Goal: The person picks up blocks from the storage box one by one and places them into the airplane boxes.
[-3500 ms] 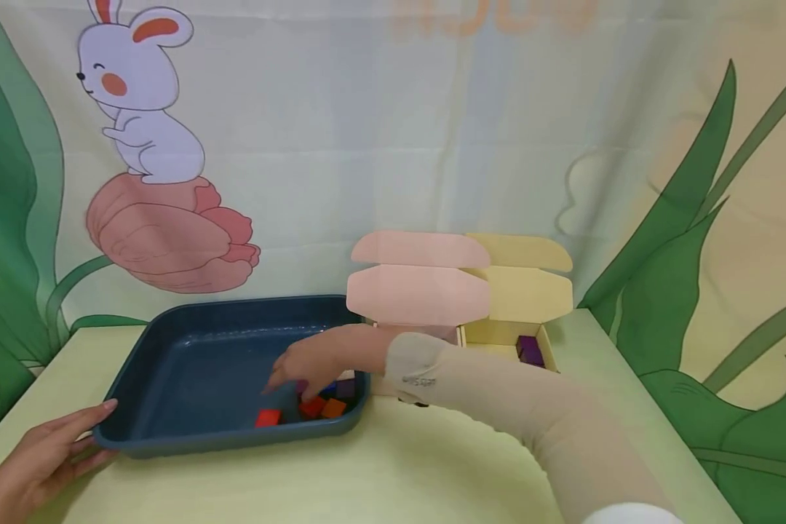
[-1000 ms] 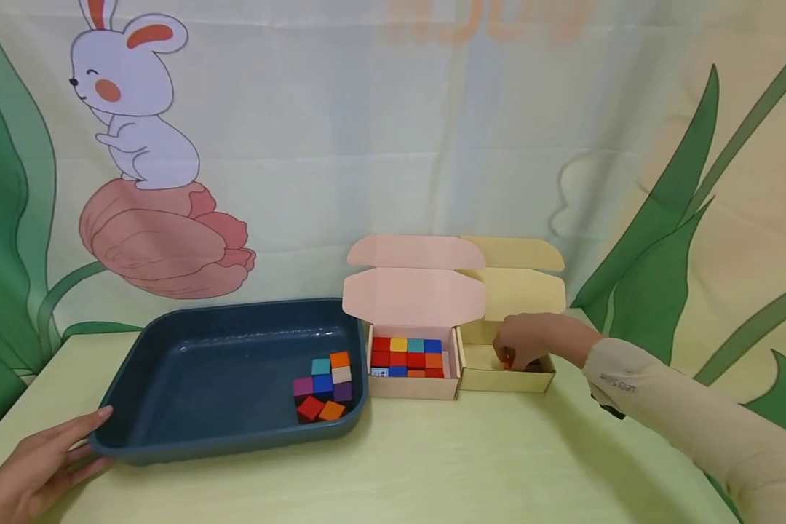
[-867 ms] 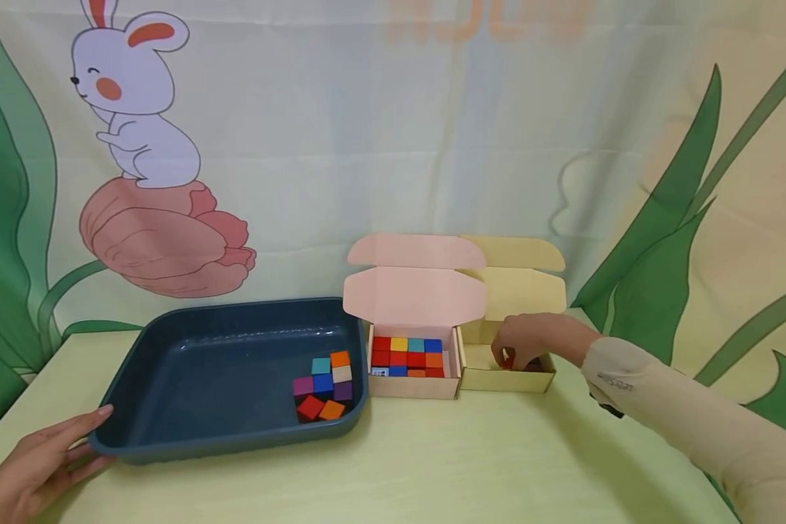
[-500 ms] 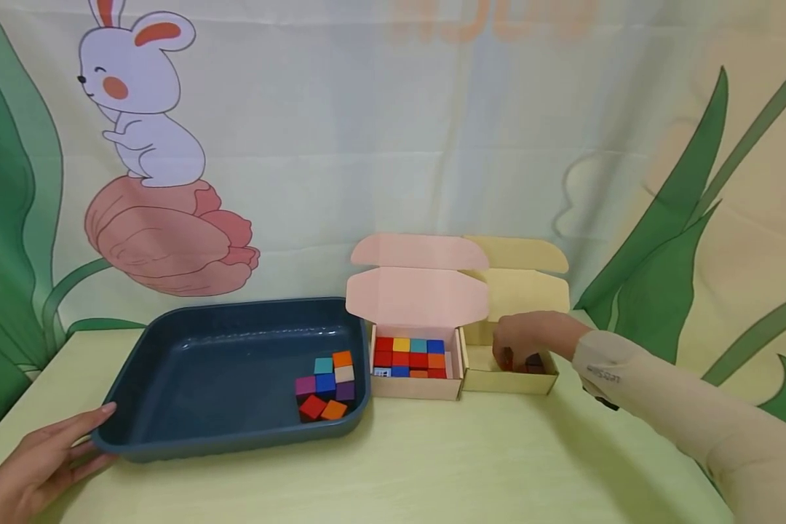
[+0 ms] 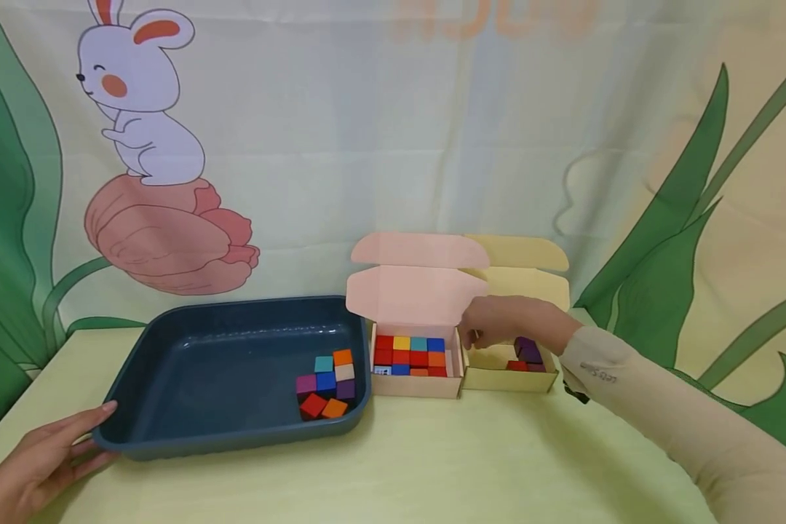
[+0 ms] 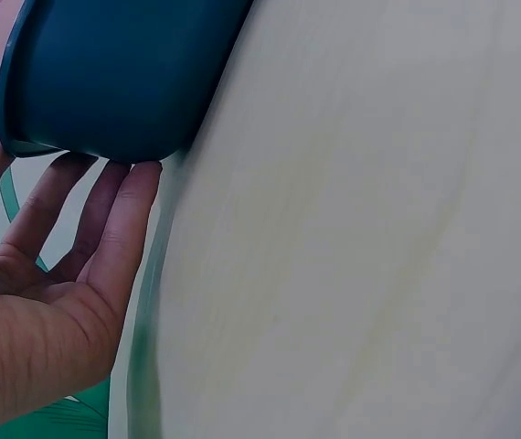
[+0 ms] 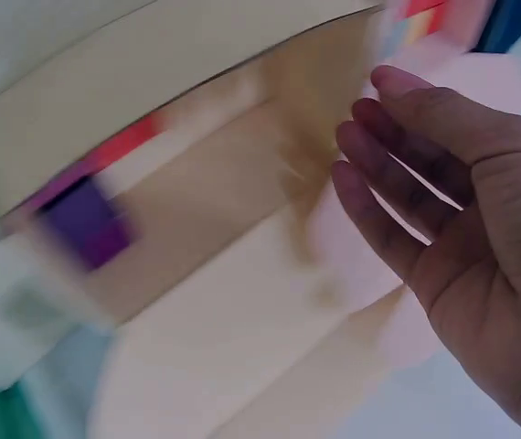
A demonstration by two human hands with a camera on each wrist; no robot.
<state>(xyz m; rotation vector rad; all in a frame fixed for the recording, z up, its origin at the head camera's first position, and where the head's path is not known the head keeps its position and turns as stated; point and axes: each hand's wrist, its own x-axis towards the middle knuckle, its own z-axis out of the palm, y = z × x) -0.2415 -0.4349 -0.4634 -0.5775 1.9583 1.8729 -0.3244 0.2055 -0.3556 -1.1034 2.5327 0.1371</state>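
Note:
My left hand [image 5: 49, 451] holds the near left corner of a dark blue tray [image 5: 232, 437], thumb on the rim and fingers against the outer wall; in the left wrist view those fingers [image 6: 132, 210] touch the wall. Colored wooden cubes [image 5: 326, 382] lie in the tray's right end. My right hand [image 5: 498, 320], nothing in its grasp, hovers over the left part of a yellow box [image 5: 507, 380]. In the right wrist view its fingers [image 7: 375, 197] are loosely bent. Purple cubes [image 5: 528, 350] and a red cube [image 5: 517, 365] sit at the box's right end.
Between the tray and the yellow box stands a pink box [image 5: 414, 387] with rows of colored cubes [image 5: 409, 356] inside. Both box lids, the pink lid [image 5: 419, 291] and the yellow lid [image 5: 530, 291], stand up at the back. A printed cloth [image 5: 288, 145] hangs behind the table [image 5: 399, 466].
My right hand goes from the tray to the yellow box, lets go of a red cube there, then lifts and moves left. A red cube is gone from the tray. My left hand stays put.

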